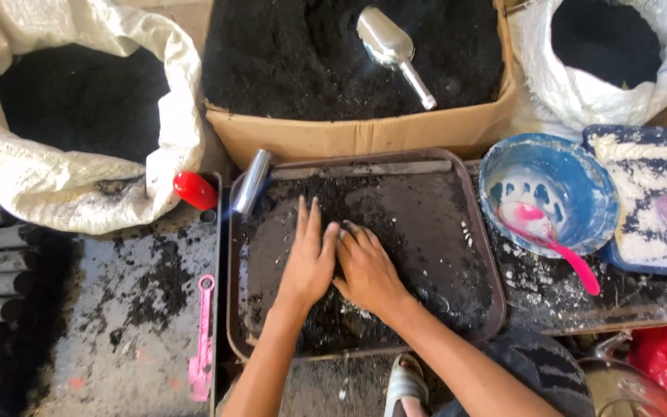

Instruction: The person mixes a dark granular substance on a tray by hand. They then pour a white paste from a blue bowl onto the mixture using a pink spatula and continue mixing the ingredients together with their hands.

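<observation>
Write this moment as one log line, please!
left hand: flat on black powder | right hand: pressing powder | tray: brown | scoop: in box

Soft, even daylight is cast throughout; glare is seen on the metal scoop [392, 48] above the hands, and edges are slightly blurred.

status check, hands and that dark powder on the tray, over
Left hand flat, right hand curled, both pressing the dark powder on the brown tray. Metal tube at tray's far left corner, clear of the hands.
</observation>
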